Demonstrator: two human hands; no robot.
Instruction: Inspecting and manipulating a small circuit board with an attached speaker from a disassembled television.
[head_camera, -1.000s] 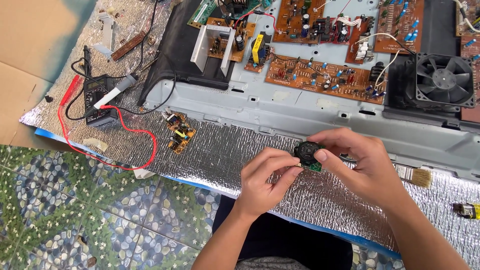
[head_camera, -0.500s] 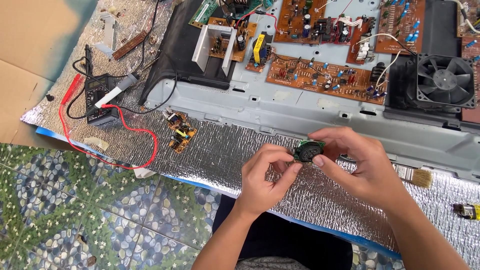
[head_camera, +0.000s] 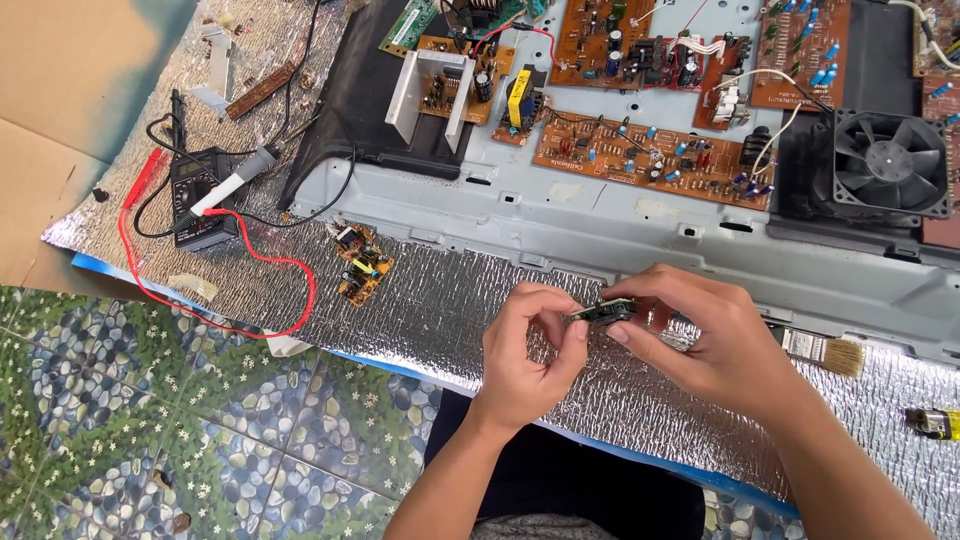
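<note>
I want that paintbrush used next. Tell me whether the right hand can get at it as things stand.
Probably yes, once freed. The paintbrush lies on the foil mat just beside the right hand, with nothing over its bristles. But both the right hand and the left hand are pinching a small circuit board.

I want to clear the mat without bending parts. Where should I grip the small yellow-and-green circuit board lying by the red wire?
Take the small circuit board by its two long bare edges, coming from straight above. It lies flat on the foil mat with components standing up, so an edge grip probably spares them. The red wire runs along its left side.
</note>
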